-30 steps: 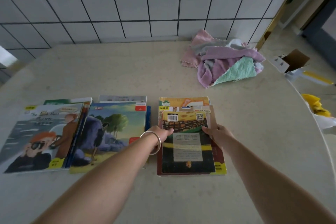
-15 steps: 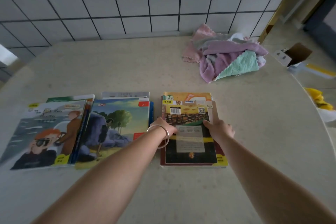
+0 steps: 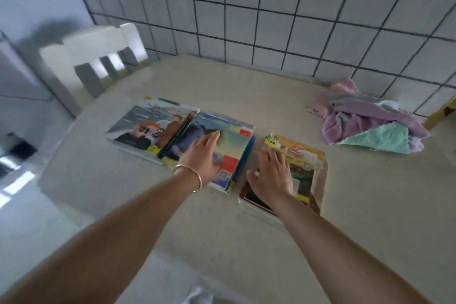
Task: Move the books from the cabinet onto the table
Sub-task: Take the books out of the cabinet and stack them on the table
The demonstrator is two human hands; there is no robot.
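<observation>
My left hand (image 3: 202,155), a thin bangle (image 3: 188,175) at its wrist, lies flat with fingers spread and gripping nothing on the middle stack of books (image 3: 228,148). At its three o'clock my right hand (image 3: 272,175) rests palm down, fingers apart and holding nothing, on the right stack of books (image 3: 301,168). A third book with a cartoon cover (image 3: 148,128) lies at the nine o'clock side of the middle stack, touching it. All the books sit on the pale desk (image 3: 370,205). A heap of pink and teal cloths (image 3: 370,126) lies at two o'clock, well apart from the books. A white chair (image 3: 93,57) stands at ten o'clock against the tiled wall (image 3: 271,7).
</observation>
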